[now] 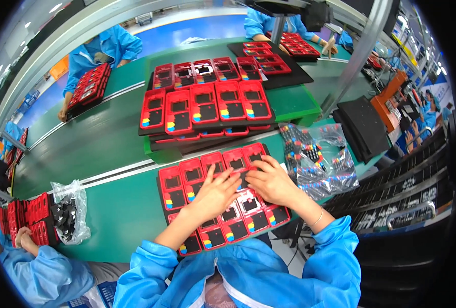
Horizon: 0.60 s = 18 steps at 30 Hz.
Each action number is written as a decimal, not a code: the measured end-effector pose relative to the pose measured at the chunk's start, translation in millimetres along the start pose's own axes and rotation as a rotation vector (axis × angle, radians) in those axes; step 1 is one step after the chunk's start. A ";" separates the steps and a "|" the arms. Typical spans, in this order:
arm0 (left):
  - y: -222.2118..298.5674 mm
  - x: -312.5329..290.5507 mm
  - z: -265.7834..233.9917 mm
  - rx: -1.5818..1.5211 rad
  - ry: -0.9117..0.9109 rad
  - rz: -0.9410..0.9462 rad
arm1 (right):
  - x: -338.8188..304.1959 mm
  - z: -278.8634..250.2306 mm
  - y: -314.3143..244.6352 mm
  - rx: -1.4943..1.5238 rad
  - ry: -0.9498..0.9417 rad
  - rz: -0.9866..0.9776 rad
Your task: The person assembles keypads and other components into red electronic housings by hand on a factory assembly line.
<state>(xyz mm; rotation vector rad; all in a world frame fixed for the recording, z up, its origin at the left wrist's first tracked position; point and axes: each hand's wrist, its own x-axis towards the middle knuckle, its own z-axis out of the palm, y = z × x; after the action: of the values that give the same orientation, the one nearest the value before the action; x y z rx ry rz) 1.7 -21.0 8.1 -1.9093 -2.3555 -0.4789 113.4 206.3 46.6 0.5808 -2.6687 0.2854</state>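
Note:
Two rows of red plastic device casings point(170, 172) lie on a black tray point(162, 197) in front of me. Each has a dark panel, and many show yellow and blue spots in a corner. Over the middle of the tray is my left hand point(216, 194), its fingers stretched apart above the casings and nothing visible in them. Beside it, my right hand point(272, 180) reaches in from the right, fingers extended and slightly bent, fingertips at the casings near the tray's centre. Both palms face down, hiding the casings beneath; a small part under the fingertips cannot be ruled out.
Beyond the tray, stacked trays of red casings point(205, 102) stand on a green platform point(294, 105). A clear bag of small coloured parts point(320, 159) lies right, near black sheets point(361, 126). Left are a bag of black parts point(70, 215) and a co-worker's hand point(27, 241).

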 end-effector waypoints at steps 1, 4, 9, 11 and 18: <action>0.7 -1.4 1.1 0.056 -0.035 0.001 | 2.2 6.9 3.2 -0.013 -0.008 -0.019; 5.3 2.8 7.6 0.121 -0.060 -0.006 | 7.6 4.8 6.2 0.024 -0.001 -0.044; 8.0 12.0 19.1 -0.109 0.002 0.030 | 4.0 -10.3 -6.4 -0.004 -0.015 0.042; 3.6 10.2 19.8 -0.158 0.017 0.034 | 5.6 -0.3 -7.9 -0.011 -0.009 0.066; -3.9 -10.2 -8.6 -0.278 0.031 -0.043 | -0.8 4.5 -12.0 0.049 -0.054 0.013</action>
<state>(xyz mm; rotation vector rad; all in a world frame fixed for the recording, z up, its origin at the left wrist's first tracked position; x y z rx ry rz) -0.9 -33.8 12.9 -1.9414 -2.4228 -0.8744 117.8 194.7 43.5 0.5948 -2.7246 0.3448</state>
